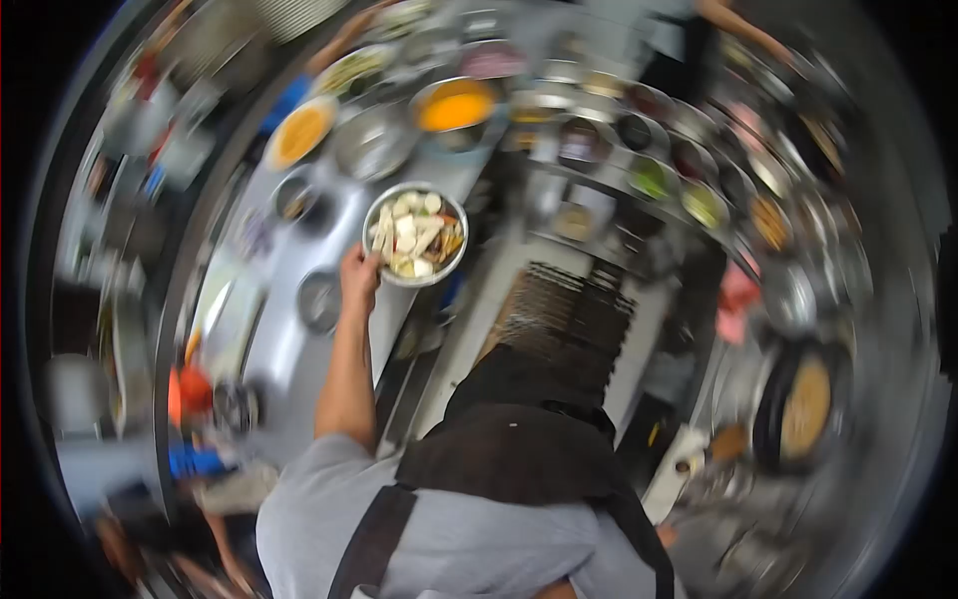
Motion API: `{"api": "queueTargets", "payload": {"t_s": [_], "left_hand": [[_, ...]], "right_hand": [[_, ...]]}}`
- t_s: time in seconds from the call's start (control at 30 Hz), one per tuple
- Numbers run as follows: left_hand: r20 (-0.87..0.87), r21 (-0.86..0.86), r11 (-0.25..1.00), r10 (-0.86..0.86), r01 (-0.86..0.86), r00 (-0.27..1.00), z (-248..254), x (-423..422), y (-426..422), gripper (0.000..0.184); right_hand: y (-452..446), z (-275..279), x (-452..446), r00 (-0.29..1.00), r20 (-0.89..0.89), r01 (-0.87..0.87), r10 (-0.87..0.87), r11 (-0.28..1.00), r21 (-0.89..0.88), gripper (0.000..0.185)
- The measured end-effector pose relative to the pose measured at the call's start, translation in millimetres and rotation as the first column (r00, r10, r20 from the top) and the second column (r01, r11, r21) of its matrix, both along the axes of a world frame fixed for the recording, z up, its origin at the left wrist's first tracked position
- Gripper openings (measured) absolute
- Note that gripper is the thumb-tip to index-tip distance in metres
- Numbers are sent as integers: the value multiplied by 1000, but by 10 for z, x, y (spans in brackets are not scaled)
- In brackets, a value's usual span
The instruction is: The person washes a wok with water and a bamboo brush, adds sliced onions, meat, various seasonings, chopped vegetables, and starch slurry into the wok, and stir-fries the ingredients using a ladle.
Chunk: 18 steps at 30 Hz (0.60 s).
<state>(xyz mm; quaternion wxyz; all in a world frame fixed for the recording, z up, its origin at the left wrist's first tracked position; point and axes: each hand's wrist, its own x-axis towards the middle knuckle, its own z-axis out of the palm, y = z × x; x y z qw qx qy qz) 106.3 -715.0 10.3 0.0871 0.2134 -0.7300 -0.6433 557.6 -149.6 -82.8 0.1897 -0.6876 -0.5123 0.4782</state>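
Observation:
My left hand [361, 280] grips the near left rim of a round metal bowl [462, 252], its fingers closed on the edge. Pale chunks and sticks of food [407, 232], with some orange and brown pieces, fill the bowl. It is held level beside the edge of the steel counter [299, 344]. My right hand does not show; the right side of my body ends at the apron and shirt.
Bowls of orange food [456, 104] and yellow food [300, 132] stand on the counter ahead. Small containers [649, 178] line the right side. A black pan [804, 404] sits at the right. A dark mat [569, 309] covers the floor. Other people's arms show at the edges.

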Motion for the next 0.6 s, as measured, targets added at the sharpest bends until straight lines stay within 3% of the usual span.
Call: {"api": "queueTargets", "payload": {"t_s": [0.03, 0.1, 0.13, 0.17, 0.2, 0.27, 0.33, 0.4, 0.43, 0.47, 0.5, 0.57, 0.6], "left_hand": [[55, 1, 991, -136, 136, 989, 73, -67, 538, 10], [-8, 157, 929, -337, 334, 941, 223, -158, 1835, 8], [-20, 175, 787, -597, 591, 802, 132, -292, 2914, 6], [-27, 182, 708, -690, 682, 724, 55, -297, 3385, 6], [-65, 157, 641, -752, 751, 656, 207, -250, 3955, 6], [-147, 92, 482, -859, 871, 491, 367, -230, 5005, 5], [-189, -9, 372, -912, 928, 364, 768, 21, 6081, 8], [-211, -286, 255, -957, 924, 199, 1069, 324, 6910, 7], [-190, -492, 222, -971, 842, 145, 1138, 473, 7305, 10], [-250, -734, 230, -966, 639, 60, 1003, 514, 7765, 13], [-233, -770, 190, -972, 610, 8, 1158, 799, 8031, 17], [-339, -887, 230, -913, 400, -227, 907, 1044, 8642, 15], [-244, -930, 158, -941, 332, -233, 808, 1169, 8884, 14]], "right_hand": [[-14, 58, 192, 994, -53, 98, -98, 995, -8, 31], [-78, 168, 426, 957, -125, 260, -261, 965, -22, 31], [-222, 531, 410, 928, -94, 372, -362, 918, 135, 28], [-158, 452, 522, 918, -174, 373, -357, 925, 71, 33], [-190, 517, 564, 876, -185, 464, -446, 883, 69, 33], [-251, 691, 494, 934, -46, 356, -353, 924, 139, 38], [-231, 629, 582, 917, -71, 399, -392, 904, 157, 39], [-285, 590, 713, 923, -85, 384, -374, 901, 205, 41], [-281, 610, 753, 916, -92, 402, -391, 892, 205, 41], [-278, 638, 794, 917, -68, 398, -392, 899, 182, 42], [-289, 627, 858, 920, -43, 392, -390, 907, 156, 43], [-306, 496, 1034, 931, -19, 362, -365, 914, 180, 43], [-300, 548, 1059, 933, 4, 353, -359, 919, 176, 44]]}}
